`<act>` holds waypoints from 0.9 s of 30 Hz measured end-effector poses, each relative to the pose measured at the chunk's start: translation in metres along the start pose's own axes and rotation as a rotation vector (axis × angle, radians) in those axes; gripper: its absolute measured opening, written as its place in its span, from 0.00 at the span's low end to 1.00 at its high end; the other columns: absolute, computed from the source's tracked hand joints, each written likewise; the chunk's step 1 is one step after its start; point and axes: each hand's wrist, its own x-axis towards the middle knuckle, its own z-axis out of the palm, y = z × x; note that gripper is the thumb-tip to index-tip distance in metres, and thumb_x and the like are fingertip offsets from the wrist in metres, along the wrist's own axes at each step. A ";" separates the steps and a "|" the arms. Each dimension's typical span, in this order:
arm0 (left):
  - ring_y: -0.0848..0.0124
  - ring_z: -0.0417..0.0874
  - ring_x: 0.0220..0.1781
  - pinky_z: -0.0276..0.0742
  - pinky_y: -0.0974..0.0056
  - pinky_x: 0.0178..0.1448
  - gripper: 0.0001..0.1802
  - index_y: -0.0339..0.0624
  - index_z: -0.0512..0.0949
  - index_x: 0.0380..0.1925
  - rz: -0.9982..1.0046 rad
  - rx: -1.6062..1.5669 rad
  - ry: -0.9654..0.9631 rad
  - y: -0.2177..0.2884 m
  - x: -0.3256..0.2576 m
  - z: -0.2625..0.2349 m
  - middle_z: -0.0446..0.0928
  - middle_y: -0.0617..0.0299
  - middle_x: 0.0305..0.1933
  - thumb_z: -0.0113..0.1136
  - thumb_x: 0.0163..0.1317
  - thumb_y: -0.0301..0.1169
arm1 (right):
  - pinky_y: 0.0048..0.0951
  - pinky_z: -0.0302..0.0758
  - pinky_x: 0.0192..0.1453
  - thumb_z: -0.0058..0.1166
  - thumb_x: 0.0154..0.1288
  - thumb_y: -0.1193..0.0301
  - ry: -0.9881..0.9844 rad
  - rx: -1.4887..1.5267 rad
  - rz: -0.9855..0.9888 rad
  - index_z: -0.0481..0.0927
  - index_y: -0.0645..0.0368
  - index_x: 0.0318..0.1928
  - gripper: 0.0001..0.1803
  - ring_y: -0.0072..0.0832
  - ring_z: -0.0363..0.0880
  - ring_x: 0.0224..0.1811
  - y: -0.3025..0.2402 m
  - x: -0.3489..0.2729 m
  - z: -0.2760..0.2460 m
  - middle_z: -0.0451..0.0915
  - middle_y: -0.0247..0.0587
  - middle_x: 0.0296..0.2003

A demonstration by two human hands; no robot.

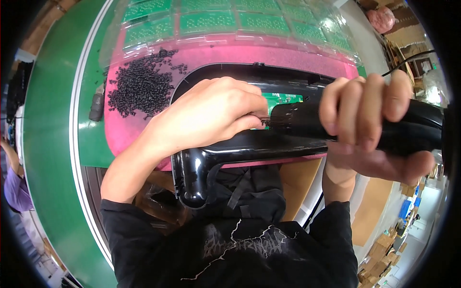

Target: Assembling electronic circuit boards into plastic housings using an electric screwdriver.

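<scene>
My right hand (367,117) is wrapped round a black electric screwdriver (300,117), whose narrow end points left. My left hand (218,113) reaches over a glossy black plastic housing (249,150), its thumb and forefinger closed at the screwdriver's tip. Whatever sits between those fingertips is too small to make out. Inside the housing, under the fingers, part of a green circuit board (284,99) shows. A heap of small black screws (141,89) lies beyond my left forearm, on the pink mat (115,132).
Clear plastic trays with green circuit boards (206,21) stand along the far side of the mat. A small dark cylindrical object (97,106) rests on the green table (53,120) at the left. A cardboard piece (300,180) lies below the housing. Other people are partly visible at both edges.
</scene>
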 end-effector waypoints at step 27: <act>0.58 0.82 0.35 0.78 0.61 0.39 0.11 0.33 0.80 0.35 0.015 -0.297 -0.045 0.014 0.005 0.000 0.80 0.53 0.34 0.69 0.50 0.24 | 0.20 0.73 0.25 0.62 0.56 0.45 -0.022 -0.133 -0.167 0.68 0.54 0.42 0.28 0.16 0.74 0.17 -0.032 -0.018 -0.019 0.75 0.26 0.23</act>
